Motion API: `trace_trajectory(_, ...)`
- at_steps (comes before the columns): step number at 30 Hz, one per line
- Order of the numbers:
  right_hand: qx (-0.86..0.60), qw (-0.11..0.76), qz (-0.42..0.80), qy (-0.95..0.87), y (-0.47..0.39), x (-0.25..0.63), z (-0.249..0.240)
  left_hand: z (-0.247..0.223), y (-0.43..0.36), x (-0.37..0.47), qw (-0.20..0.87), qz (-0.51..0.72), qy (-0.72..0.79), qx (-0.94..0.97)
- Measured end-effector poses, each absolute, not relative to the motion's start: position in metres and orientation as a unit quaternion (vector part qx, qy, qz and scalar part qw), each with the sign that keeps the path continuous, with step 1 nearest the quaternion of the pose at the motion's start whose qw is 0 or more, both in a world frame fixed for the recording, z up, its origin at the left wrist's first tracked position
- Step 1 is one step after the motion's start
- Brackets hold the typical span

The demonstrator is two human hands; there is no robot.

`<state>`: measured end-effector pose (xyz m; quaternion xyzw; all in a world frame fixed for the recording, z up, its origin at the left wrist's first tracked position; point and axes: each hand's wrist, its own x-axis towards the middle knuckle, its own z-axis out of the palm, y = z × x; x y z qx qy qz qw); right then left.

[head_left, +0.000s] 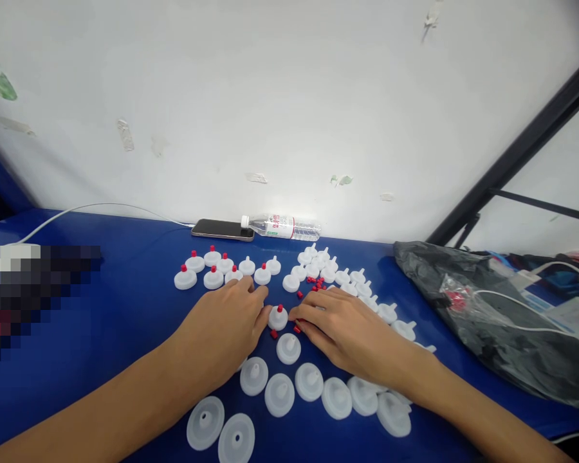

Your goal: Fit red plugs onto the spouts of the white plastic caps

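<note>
My left hand [224,318] is beside a white disc-shaped nozzle cap [277,319] that stands upright with a red tip cap [280,308] on its spout. The left thumb lies at that nozzle cap's left edge, a little apart from the bent index finger. On the other side is my right hand [342,326], its thumb and index drawn together at the right edge; what is between them is mostly hidden. Small loose red tip caps [274,334] lie near the fingers, and more form a small pile [314,281] behind the right hand.
White nozzle caps with red tips [185,278] stand at back left. Bare ones [311,253] cluster at back right, others [279,395] nearer me. A phone [222,229] and water bottle [282,227] lie by the wall. Right is a dark plastic bag [468,328].
</note>
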<state>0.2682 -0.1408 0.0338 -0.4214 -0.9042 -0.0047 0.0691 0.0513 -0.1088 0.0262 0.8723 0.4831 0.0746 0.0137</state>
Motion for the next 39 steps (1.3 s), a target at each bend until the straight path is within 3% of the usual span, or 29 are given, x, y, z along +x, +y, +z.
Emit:
trace_trajectory(20, -0.405, 0.054, -0.008, -0.913, -0.1386, 0.2734, 0.032, 0.0252, -0.1086, 0.0501, -0.005, 0.087, 0.476, 0.875)
trace_trajectory(39, -0.445, 0.108, -0.008, -0.889, -0.1428, 0.2708, 0.0347, 0.0271, -0.109, 0.0496, 0.027, 0.087, 0.482, 0.872)
